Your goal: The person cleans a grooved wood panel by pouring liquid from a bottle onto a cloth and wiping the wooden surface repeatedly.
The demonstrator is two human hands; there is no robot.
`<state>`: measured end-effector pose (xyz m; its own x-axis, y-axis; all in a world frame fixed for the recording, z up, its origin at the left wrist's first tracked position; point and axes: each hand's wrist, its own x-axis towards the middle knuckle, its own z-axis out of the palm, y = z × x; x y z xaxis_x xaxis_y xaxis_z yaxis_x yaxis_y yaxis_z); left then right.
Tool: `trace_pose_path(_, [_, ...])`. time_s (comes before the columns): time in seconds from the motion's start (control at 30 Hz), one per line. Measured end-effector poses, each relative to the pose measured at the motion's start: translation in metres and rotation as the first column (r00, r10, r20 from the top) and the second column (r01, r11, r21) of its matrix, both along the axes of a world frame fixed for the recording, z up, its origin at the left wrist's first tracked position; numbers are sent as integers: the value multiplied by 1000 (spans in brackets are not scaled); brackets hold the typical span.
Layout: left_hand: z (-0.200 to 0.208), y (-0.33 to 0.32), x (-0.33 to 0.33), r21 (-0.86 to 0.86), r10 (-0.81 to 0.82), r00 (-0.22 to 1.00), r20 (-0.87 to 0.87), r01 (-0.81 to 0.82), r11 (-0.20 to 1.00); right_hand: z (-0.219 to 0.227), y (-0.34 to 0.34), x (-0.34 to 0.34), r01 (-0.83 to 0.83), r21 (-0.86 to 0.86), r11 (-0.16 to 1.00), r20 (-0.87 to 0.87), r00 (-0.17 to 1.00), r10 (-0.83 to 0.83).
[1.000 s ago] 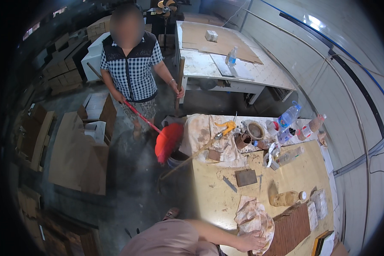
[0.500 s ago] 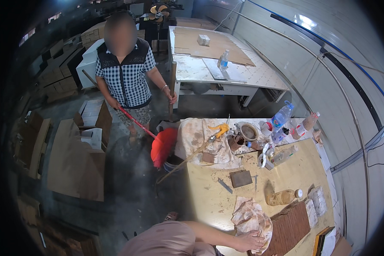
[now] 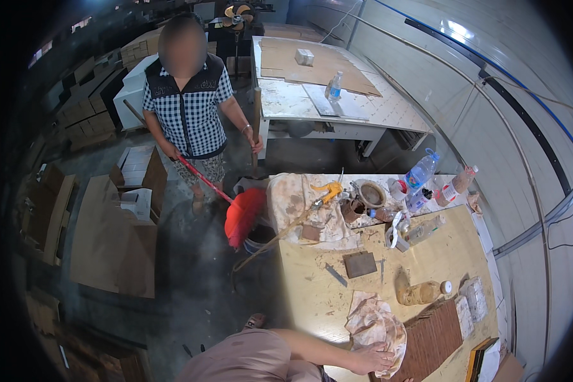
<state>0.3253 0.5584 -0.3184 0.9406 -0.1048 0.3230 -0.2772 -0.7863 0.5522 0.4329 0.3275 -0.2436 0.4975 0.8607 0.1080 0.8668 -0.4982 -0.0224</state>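
Lower right: left hand [image 3: 372,359] on rag [image 3: 370,318], grip unclear; right hand unseen. Bottle [image 3: 426,293] above lies sideways, yellowish liquid [image 3: 414,296] inside.

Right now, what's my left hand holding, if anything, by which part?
Your left hand rests on the near part of the cloth; whether it grips cannot be told.

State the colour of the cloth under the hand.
The cloth is whitish with pinkish brown stains, clearest in the head view.
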Motion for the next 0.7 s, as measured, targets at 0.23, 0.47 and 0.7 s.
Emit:
trace_pose_path(0.23, [33,7,-20,99,-9,996,-92,18,995,-12,-5,-2,-36,86,996,-34,999,39])
trace_pose_path(0.47, [23,16,-8,33,14,999,36,-15,999,-25,-2,7,-2,220,976,-166,985,39])
trace_pose_path(0.7, [58,12,-3,324,-43,998,-55,59,944,-14,-6,18,128,188,974,-151,983,-100])
